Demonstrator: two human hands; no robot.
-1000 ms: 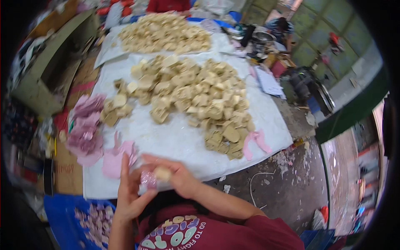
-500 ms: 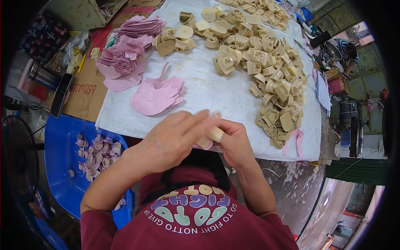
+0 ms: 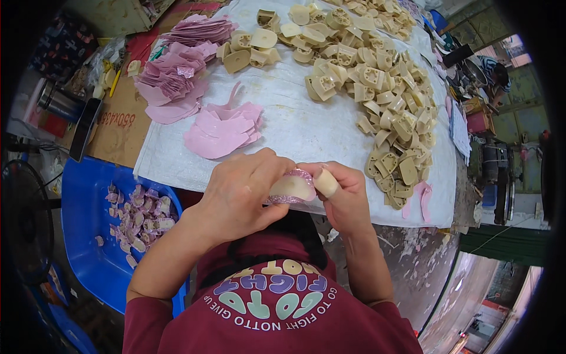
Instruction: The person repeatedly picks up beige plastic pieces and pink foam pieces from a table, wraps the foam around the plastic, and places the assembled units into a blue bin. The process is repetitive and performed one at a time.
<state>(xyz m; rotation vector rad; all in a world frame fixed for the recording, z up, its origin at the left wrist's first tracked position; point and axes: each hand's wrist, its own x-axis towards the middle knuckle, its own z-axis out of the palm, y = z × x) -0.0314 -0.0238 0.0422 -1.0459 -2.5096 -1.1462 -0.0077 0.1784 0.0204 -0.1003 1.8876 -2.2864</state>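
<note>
Now both hands meet over the near edge of the table, with one block between them. Left hand point(image 3: 240, 184) pinches the block point(image 3: 290, 187) from its left side, fingertips along the top, thumb under the lower edge. Right hand point(image 3: 345, 192) closes in at the other end, its thumb in a pale cover point(image 3: 326, 183); forefinger bent beside it, other fingers curled, their contact hidden.

Change over the last half second: the left fingers, then blurred and laid across the block, have drawn back to its side. Its pale face is in view, with glittery pink wrap point(image 3: 283, 199) along top and bottom edges. My reading: the wrap sits around the rim and is being worked at the edge, not finished; whether it sticks, cannot tell.

Surroundings look unchanged. Loose fan of pink sheets point(image 3: 224, 134) on the white cloth point(image 3: 283, 127), just beyond the left hand; thicker pink stack point(image 3: 177, 85) behind it. Bare beige blocks point(image 3: 386, 109) heaped to the right. Blue tub point(image 3: 82, 212), lower left, holds pink-edged pieces point(image 3: 141, 223).
</note>
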